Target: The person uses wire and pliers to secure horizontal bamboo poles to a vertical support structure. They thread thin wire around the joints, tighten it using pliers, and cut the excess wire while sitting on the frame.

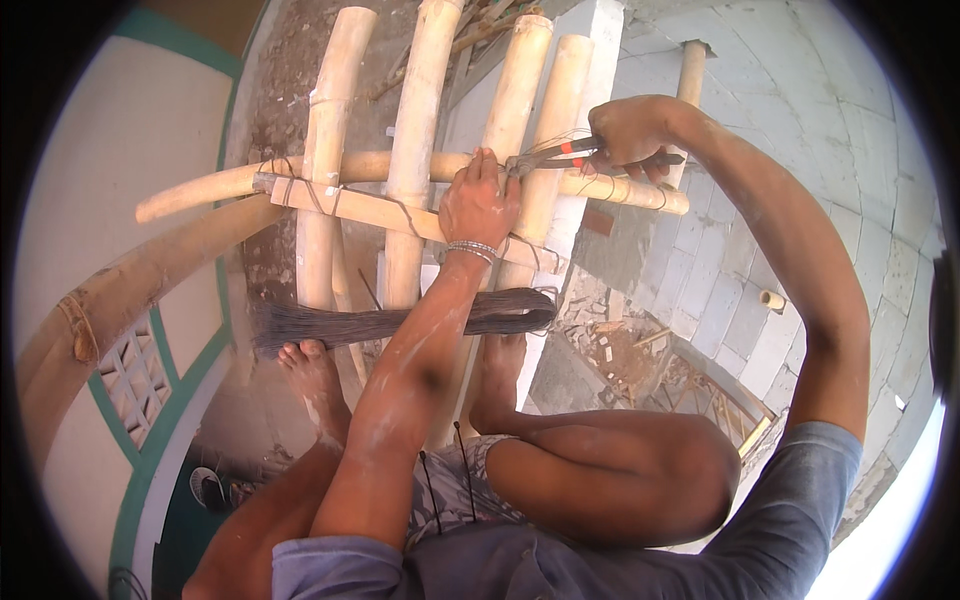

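My right hand [640, 135] is closed round the black handles of a pair of pincers [560, 155] with orange marks. Their jaws sit close to my left fingertips, where thin tie wire [560, 140] loops around a bamboo joint. My left hand [480, 205] grips an upright bamboo pole [518, 75], fingers bent over the crossing. Two cross pieces, a round bamboo pole [370, 165] and a split bamboo strip [365, 212], run over several uprights and are bound with dark wire. What lies under my left palm is hidden.
A bundle of dark wire [400, 318] lies across the poles by my bare feet. A thick bamboo pole [150, 275] slopes along the left, beside a white wall with green trim [170, 110]. Grey block wall [790, 120] stands right; rubble [630, 355] lies below it.
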A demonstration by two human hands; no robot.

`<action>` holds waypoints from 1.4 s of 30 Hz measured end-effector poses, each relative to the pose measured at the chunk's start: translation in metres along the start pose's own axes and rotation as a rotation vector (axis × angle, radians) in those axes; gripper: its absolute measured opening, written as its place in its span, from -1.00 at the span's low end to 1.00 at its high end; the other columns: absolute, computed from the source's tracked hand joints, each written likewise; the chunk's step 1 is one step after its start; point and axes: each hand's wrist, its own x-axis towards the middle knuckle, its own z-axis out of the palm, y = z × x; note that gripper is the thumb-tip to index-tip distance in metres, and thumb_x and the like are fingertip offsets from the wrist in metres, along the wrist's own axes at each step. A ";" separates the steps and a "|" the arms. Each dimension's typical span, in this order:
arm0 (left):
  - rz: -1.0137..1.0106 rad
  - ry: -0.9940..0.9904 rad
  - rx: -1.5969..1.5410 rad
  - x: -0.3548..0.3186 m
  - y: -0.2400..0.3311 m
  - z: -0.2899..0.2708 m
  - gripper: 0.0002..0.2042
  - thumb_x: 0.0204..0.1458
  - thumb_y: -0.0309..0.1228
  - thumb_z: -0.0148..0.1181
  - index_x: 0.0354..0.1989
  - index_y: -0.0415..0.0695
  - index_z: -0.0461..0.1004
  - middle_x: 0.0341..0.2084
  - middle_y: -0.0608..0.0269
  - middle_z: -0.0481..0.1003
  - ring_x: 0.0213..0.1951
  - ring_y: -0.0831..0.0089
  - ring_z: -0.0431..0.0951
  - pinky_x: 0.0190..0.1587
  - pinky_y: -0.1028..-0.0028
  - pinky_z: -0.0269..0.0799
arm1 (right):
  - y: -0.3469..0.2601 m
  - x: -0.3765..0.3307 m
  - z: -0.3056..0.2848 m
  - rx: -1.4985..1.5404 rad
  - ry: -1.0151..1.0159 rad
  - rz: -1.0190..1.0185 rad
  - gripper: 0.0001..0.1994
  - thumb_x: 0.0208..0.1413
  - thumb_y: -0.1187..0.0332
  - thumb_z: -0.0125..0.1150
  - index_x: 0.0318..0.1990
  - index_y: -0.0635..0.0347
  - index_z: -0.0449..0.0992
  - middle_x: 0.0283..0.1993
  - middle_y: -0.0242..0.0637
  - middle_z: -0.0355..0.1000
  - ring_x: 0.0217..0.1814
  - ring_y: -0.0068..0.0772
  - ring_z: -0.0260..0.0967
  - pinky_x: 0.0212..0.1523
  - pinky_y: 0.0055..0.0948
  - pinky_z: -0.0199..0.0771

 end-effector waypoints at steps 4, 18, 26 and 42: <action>-0.092 -0.094 -0.017 0.003 0.009 -0.006 -0.45 0.06 -0.14 0.34 0.14 -0.26 0.52 -0.16 -0.22 0.65 -0.11 -0.09 0.67 -0.07 0.05 0.60 | 0.027 0.012 0.025 -0.365 0.381 -0.224 -0.72 0.21 0.24 0.35 -0.18 0.33 0.54 -0.46 -0.14 0.60 -0.51 -0.18 0.61 -0.42 -0.22 0.61; -0.150 -0.135 0.051 0.009 0.020 -0.003 -0.48 0.03 -0.15 0.35 0.09 -0.27 0.55 -0.21 -0.25 0.65 -0.16 -0.15 0.68 -0.06 0.04 0.59 | 0.068 0.019 0.076 -1.210 1.540 -0.565 -0.46 0.13 0.22 0.26 0.30 0.12 0.52 -0.07 -0.53 0.48 0.17 -0.49 0.38 0.42 -0.40 0.23; -0.131 -0.094 0.048 0.007 0.021 -0.006 -0.53 0.02 -0.18 0.39 0.02 -0.29 0.60 -0.15 -0.24 0.65 -0.15 -0.13 0.68 -0.05 0.06 0.59 | 0.060 0.035 0.069 -1.241 1.593 -0.539 -0.38 0.06 0.12 0.27 0.32 0.05 0.52 0.21 -0.47 0.44 0.27 -0.36 0.35 0.48 -0.27 0.22; -0.050 -0.020 0.012 0.005 0.012 -0.002 -0.53 0.02 -0.22 0.41 0.00 -0.34 0.62 0.00 -0.21 0.63 -0.03 -0.05 0.69 0.01 0.14 0.63 | 0.060 0.081 0.002 -0.956 1.220 -0.657 -0.66 0.12 0.04 0.16 -0.39 0.17 0.51 -0.40 -0.23 0.51 -0.29 -0.14 0.58 -0.14 -0.14 0.56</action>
